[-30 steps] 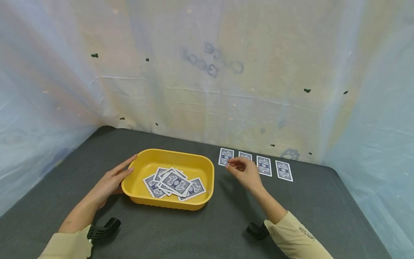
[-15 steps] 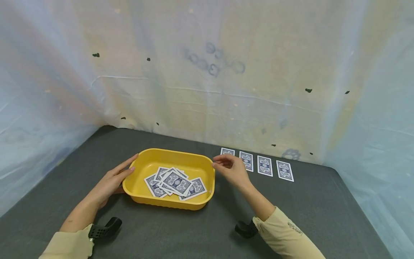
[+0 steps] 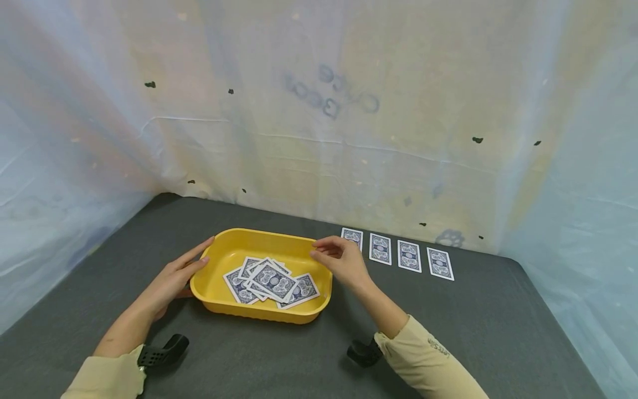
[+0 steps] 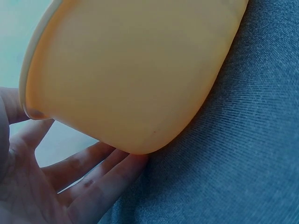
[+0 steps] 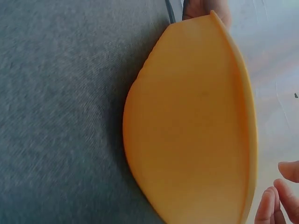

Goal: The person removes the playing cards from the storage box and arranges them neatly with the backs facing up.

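Tray: yellow rounded-rectangle plastic tray (image 3: 254, 312), centre-left of the head frame, below mid-height, flat on the dark grey cloth-covered table (image 3: 279, 360).
Pile: loose heap of blue-and-white patterned playing cards (image 3: 273, 281) on the tray floor, backs up, overlapping at mixed angles, toward the near side; exact count hidden by overlap.
Row: four matching cards upper right of the tray, backs up, slightly slanted, gaps between them. From left: first card (image 3: 353, 235), partly behind the right hand; second card (image 3: 380, 249); third card (image 3: 409, 256); fourth card (image 3: 441, 264), furthest right.
Left hand (image 3: 169, 280): at the tray's left end. Grip grasping the tray: thumb and index at the rim, other fingers lower; left wrist view has fingertips touching the lower edge of the wall.
Right hand (image 3: 346, 266): at the tray's upper-right corner, fingertips over the rim line. Grip released: fingers lightly bent, gap to the thumb in both head and right wrist views. Contact with rim: can't tell.
Wrists: black strap-on mount (image 3: 161, 352) lower left, second black mount (image 3: 364, 353) lower centre-right; beige sleeves (image 3: 428, 360) on both arms.
Backdrop: pale translucent sheeting (image 3: 319, 166) across the upper frame, small dark marks on it.
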Tool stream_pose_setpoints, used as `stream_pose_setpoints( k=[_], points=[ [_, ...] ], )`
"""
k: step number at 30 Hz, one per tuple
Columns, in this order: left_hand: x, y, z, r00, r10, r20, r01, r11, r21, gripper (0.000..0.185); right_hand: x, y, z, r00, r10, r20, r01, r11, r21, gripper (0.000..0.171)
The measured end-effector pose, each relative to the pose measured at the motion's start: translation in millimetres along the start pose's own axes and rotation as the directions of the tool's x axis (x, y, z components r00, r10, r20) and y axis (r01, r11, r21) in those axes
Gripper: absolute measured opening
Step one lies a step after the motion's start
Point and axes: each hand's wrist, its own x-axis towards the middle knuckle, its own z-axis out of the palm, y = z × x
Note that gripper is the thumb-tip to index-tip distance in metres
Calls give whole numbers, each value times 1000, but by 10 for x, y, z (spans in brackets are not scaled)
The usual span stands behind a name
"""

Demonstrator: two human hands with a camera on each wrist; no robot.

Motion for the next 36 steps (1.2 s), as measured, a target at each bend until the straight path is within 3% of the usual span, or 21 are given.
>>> stream_pose_setpoints(
  k=[13, 25, 31, 36],
  points=[
    [0, -15, 17, 1000, 7, 5, -7, 1000, -13, 65, 55, -15, 238, 992, 51, 114, -56, 997, 46, 25],
    [-3, -1, 41, 1000, 8, 6, -8, 1000, -14, 63, 79, -67, 432, 970, 121, 211, -123, 992, -1, 30],
    [-10, 0, 50, 1000, 9, 5, -9, 1000, -22, 63, 97, -51, 501, 952, 144, 272, -117, 987, -113, 33],
    [-9, 3, 46, 1000, 6, 4, -6, 1000, -28, 63, 81, -24, 568, 930, 189, 316, -113, 963, -245, 37]
  ],
)
